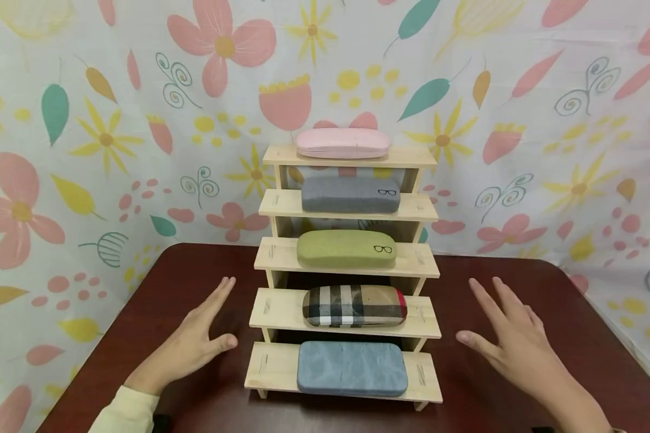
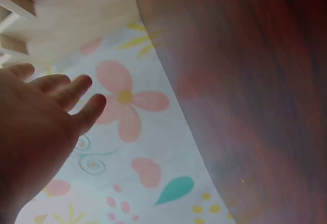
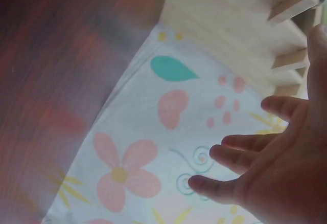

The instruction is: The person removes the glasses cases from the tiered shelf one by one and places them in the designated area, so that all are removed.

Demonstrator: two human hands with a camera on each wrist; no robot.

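Observation:
A light wooden tiered stand [image 1: 273,373] carries one glasses case on each step. From top to bottom lie a pink case [image 1: 342,143], a grey case [image 1: 341,194], a green case [image 1: 341,248], a plaid case [image 1: 354,305] and a blue case [image 1: 352,368]. To the left of the stand my left hand [image 1: 192,340] hovers with fingers extended and thumb apart, holding nothing. My right hand [image 1: 514,343] is spread on the other side, also holding nothing. Both wrist views show the fingers straight beside the stand's side panels.
The stand rises from a dark red-brown table [image 1: 200,270]. Behind it hangs a white cloth [image 1: 357,66] printed with flowers and leaves, and it comes down along the table's left and right edges too.

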